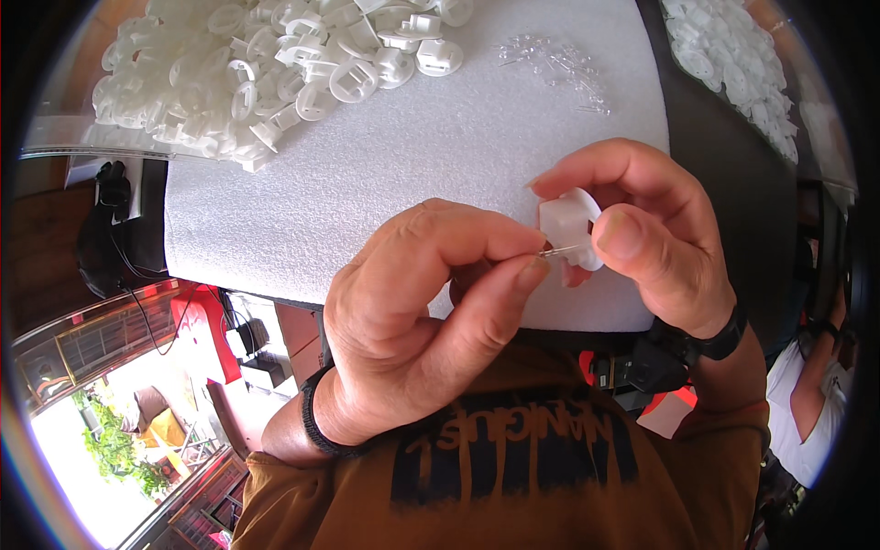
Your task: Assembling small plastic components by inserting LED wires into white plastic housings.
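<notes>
In front of my chest, my right hand [662,234] holds a white plastic housing [566,218] with a round flange, thumb on the flange side and fingers curled around the back. My left hand [417,312] pinches a thin part with fine wire legs [561,249] between thumb and forefinger. Its tips reach the near side of the housing; whether they enter it I cannot tell. Both hands are above the near edge of a white foam sheet [367,183]. Similar wire-legged parts [555,66] lie scattered on the sheet's far right.
Many white plastic housings [312,60] are heaped at the far left, spilling onto the foam. A clear bag of white parts [724,69] lies at the far right on the dark table [733,192]. Cables [151,312] hang at the left. Another person's arm [814,394] shows at the right edge.
</notes>
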### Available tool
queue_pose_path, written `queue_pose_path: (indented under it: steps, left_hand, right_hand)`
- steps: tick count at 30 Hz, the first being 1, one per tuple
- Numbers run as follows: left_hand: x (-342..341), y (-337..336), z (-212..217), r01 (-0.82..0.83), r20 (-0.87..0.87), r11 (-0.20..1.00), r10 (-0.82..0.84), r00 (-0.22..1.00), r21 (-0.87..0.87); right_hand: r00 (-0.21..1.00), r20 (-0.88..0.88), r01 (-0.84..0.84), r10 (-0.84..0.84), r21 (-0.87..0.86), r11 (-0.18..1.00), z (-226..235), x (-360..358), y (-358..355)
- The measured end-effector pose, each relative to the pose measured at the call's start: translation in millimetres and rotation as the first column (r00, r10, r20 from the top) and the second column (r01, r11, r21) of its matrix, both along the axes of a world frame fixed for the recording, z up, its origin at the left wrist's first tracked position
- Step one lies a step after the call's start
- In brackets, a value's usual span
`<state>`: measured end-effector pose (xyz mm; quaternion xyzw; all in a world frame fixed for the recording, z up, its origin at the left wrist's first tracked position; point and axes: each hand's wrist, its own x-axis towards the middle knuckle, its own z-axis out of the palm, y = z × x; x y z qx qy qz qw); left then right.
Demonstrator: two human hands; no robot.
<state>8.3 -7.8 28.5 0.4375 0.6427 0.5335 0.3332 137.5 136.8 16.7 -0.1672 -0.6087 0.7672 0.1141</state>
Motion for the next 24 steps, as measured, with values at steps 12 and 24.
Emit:
queue_pose_path:
  steps: [12, 24]
  left_hand:
    - [-4, 0, -12, -0.083, 0.002, 0.975, 0.084, 0.996, 0.208]
    - [-3, 1, -8, -0.084, 0.040, 0.990, 0.080, 0.996, 0.112]
  right_hand:
    - [0.997, -0.076, -0.003, -0.009, -0.154, 0.988, -7, 0, -3]
    - [0.999, -0.028, 0.023, -0.025, -0.075, 0.997, -3, -1, -3]
